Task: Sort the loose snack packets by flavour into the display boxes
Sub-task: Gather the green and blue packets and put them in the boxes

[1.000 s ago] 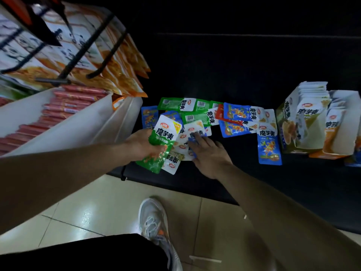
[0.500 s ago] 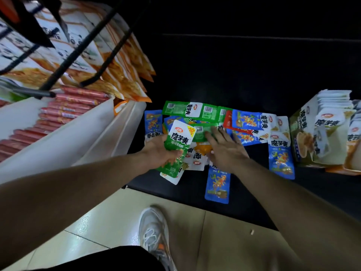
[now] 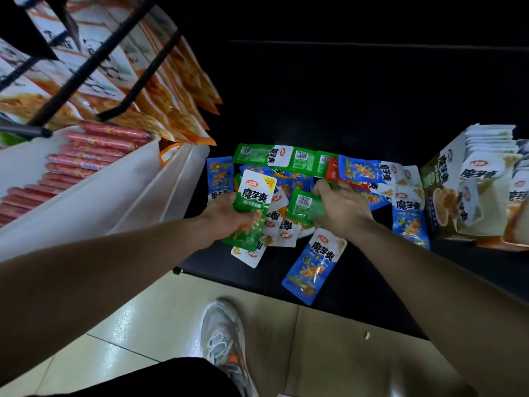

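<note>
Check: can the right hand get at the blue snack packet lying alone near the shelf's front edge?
Probably yes: the blue snack packet lies uncovered just below the right hand, but that hand already holds a green packet.

- Both forearms bare to the near edge — no sleeves, watch or rings visible.
- Grey-white mesh trainer (image 3: 226, 342) with pale laces and an orange accent.
- Black garment (image 3: 160, 379) along the near edge — probably trousers.

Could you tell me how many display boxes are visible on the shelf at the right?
2: an olive-green display box standing at the right of the loose pile, and an orange-trimmed display box right beside it, cut off by the frame edge. More may lie out of view.
</note>
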The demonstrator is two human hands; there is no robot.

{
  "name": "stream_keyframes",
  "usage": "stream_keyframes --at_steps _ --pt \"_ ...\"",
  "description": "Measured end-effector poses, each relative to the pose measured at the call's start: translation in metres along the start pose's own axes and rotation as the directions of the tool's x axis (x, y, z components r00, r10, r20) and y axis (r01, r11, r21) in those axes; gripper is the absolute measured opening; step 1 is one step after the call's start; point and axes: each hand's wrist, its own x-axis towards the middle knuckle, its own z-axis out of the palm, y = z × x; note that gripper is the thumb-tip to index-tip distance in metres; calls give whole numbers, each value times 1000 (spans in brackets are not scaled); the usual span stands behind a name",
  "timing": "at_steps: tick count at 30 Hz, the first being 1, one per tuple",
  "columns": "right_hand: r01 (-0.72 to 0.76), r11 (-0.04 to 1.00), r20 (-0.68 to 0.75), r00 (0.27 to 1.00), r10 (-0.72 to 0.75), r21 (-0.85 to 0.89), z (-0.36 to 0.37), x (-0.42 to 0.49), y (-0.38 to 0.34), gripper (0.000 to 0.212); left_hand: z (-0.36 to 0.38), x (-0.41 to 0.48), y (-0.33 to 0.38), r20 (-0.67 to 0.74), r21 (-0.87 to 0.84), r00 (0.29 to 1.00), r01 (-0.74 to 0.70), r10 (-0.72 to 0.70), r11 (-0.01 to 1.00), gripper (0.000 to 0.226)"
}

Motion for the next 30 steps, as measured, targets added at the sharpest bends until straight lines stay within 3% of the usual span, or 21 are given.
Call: stream_keyframes --at_steps 3,5,8,10,13,15,17,19,21,24,30 --pt "25 984 -85 996 -10 177 -13 1 -3 35 0 1 -4 12 -4 1000 -1 1 1000 33" --pt "46 945 -168 986 10 324 -23 4 -10 34 -2 1 -8 6 4 1000 -8 8 1000 35" --pt "161 951 -298 951 -79 262 -25 3 -22 27 -10 3 -13 -36 -27 999 12 -13 1000 32" --pt "231 960 -246 951 -187 161 -12 -8 -25 27 -16 4 -16 -48 -78 999 15 -19 997 27" --pt "232 970 9 972 -233 75 10 -32 -21 39 -21 2 -19 -70 -94 997 5 -12 996 23" --pt "194 977 116 972 -203 89 20 -43 -17 35 -21 2 -20 -77 -81 997 8 -14 997 25" --pt "52 983 59 996 -64 179 22 -45 -20 30 -20 0 -21 -57 -50 998 17 -20 999 30" --pt "-163 965 -3 986 167 203 22 -37 -30 56 -17 -1 -22 -45 -36 998 31 -33 999 36" --pt "-325 938 40 946 323 120 21 -26 -38 90 -14 -1 -22 -41 -31 998 51 -52 998 37" --pt "-370 929 92 924 370 -24 22 -15 -43 105 -12 0 -20 -17 -45 999 44 -45 998 36" --pt "-357 930 99 926 365 -84 25 -15 -32 134 -8 2 -21 -3 -17 999 42 -42 999 38"
